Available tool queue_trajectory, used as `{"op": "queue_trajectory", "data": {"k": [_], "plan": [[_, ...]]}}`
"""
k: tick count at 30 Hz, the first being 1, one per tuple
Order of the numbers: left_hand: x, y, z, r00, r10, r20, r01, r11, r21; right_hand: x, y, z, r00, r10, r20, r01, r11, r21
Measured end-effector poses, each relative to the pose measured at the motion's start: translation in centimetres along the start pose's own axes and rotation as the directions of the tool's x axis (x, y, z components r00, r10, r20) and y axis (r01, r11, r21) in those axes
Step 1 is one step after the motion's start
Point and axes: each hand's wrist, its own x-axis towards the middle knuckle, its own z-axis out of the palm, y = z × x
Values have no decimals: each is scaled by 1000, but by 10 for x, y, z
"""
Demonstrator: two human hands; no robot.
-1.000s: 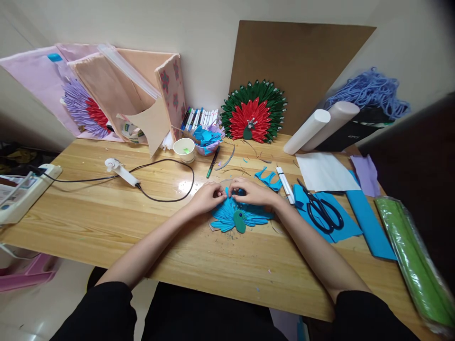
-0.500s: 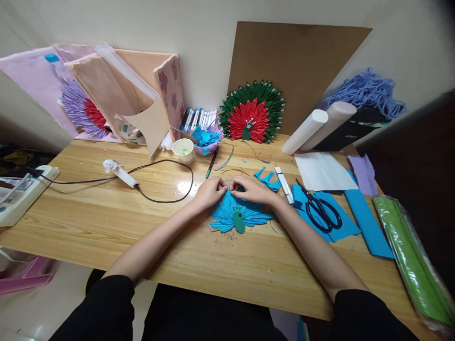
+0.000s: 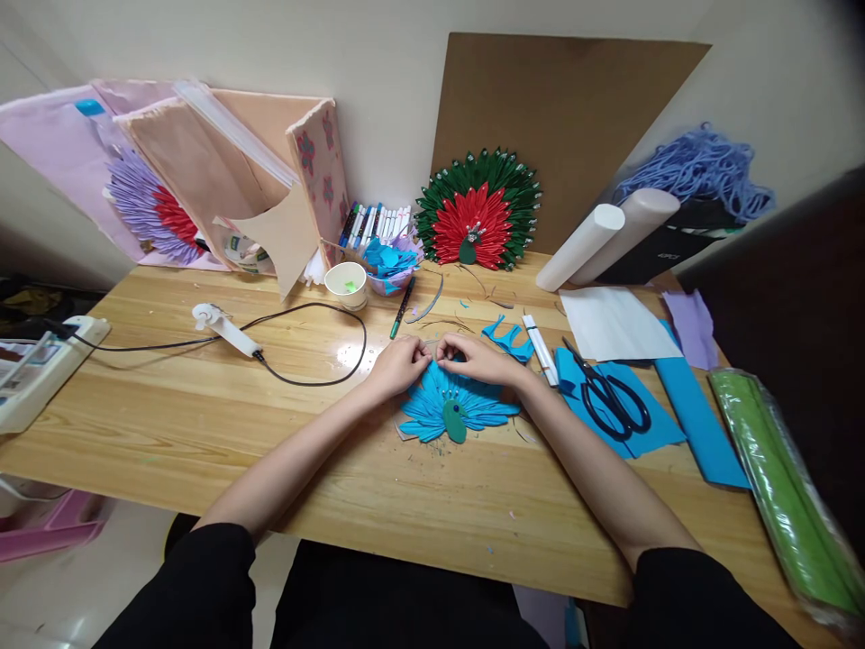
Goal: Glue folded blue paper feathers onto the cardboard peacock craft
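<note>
Left hand (image 3: 400, 368), right hand (image 3: 474, 362) at top edge of blue bird (image 3: 455, 420), barely moved since half-second ago; can't tell if fingers grip.

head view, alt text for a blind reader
A person's left hand and right hand pinch close together at the top of a blue peacock craft on a wooden table. Scissors lie to the right, a red-and-green peacock behind.

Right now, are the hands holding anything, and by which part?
The left hand and right hand both pinch near the top edge of the blue bird; whether they grip its feathers or something else cannot be told.
</note>
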Motion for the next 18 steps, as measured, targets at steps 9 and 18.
{"op": "queue_trajectory", "data": {"k": [9, 18], "plan": [[7, -3, -4, 994, 65, 87, -72, 995, 72, 1, 1, 1, 1000, -30, -10, 30, 999, 27], [23, 0, -14, 961, 103, 257, -150, 974, 169, 0, -1, 2, 999, -16, -38, 18, 998, 52]]}}
